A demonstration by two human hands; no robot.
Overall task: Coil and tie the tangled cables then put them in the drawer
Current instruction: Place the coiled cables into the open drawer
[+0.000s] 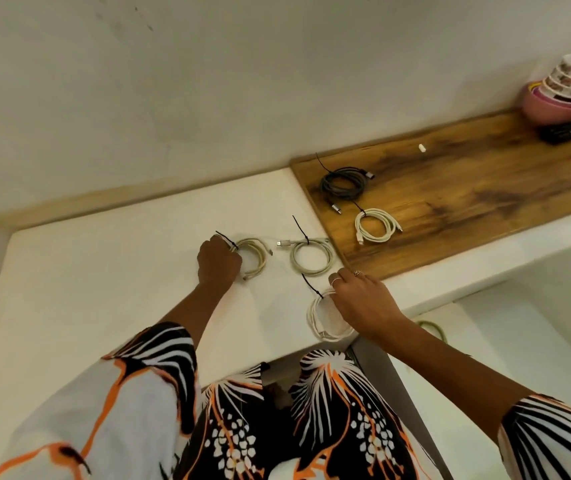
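Observation:
Several coiled cables, each bound with a black tie, lie on the counter. My left hand (219,261) grips the left side of a cream coil (258,256) at its tie. My right hand (363,303) pinches the top of a white coil (324,322) near the front edge. Between them, farther back, lies a grey-white coil (312,256). On the wooden board (485,188) sit a dark grey coil (344,183) and a white coil (376,225). The open white drawer (457,341) is at lower right, with a greenish cable (435,329) inside.
Stacked bowls (568,88) and a black object (570,131) stand at the board's far right end. A small white piece (422,147) lies on the board. The wall runs along the back. My patterned clothing fills the bottom of the view.

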